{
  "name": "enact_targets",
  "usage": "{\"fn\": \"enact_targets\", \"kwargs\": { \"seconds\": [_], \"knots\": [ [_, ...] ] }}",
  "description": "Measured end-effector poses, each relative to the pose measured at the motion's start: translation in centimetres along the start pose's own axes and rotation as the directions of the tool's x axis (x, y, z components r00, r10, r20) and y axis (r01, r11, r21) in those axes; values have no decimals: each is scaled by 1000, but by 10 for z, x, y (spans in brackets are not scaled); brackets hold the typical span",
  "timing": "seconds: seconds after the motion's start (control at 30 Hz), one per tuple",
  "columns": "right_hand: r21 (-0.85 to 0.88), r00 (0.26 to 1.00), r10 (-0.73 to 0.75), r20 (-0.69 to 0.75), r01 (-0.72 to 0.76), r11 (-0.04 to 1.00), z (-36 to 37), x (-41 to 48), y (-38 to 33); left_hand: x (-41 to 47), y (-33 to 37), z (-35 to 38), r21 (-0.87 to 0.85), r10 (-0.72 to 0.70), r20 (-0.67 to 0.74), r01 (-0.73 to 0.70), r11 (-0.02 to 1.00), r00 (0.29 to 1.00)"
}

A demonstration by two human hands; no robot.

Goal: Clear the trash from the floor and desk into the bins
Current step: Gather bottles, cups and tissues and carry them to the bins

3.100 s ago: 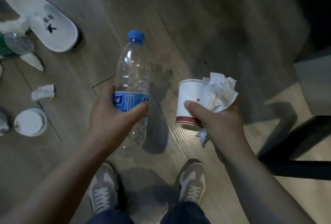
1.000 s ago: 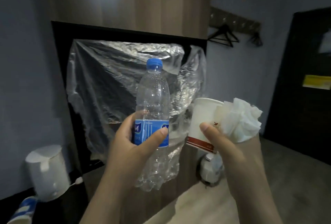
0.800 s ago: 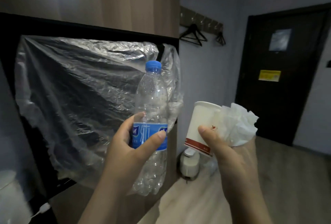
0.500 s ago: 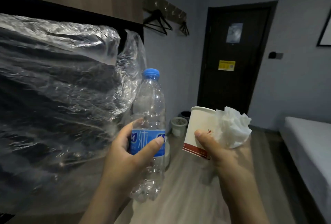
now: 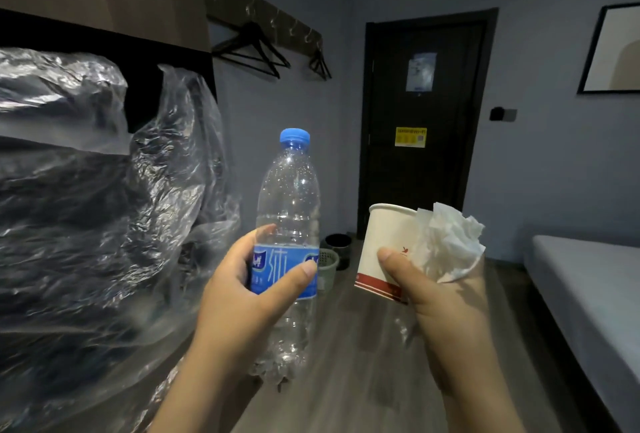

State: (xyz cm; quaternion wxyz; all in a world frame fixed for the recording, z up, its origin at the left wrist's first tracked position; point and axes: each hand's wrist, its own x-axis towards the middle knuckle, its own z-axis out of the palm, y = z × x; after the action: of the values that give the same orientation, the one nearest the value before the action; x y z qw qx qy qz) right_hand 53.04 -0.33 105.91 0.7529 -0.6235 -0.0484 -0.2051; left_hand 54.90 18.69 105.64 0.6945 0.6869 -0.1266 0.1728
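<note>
Far wall by the door has two bins (image 5: 331,256) at frame centre, straight ahead. Left hand (image 5: 242,297) clamps the upright water bottle (image 5: 289,211); right hand (image 5: 433,290) clutches paper cup (image 5: 384,242) plus tissue (image 5: 450,242).

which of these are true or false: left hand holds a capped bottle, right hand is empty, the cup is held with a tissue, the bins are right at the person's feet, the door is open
1. The left hand holds a clear bottle with its blue cap on. True.
2. The right hand is empty. False: it grips a paper cup and a crumpled tissue.
3. The cup and tissue are held together in one hand. True.
4. The bins are at the person's feet. False: the pale bin and dark bin stand farther off, by the door.
5. The door is open. False: it looks shut.
</note>
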Motion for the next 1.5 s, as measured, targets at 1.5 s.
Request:
{"fn": "enact_targets", "kwargs": {
  "seconds": [1.5],
  "knots": [
    [-219, 973, 82, -216, -130, 967, -95, 781, 307, 692, -389, 241, 97, -139, -117, 150, 984, 983]
  ]
}}
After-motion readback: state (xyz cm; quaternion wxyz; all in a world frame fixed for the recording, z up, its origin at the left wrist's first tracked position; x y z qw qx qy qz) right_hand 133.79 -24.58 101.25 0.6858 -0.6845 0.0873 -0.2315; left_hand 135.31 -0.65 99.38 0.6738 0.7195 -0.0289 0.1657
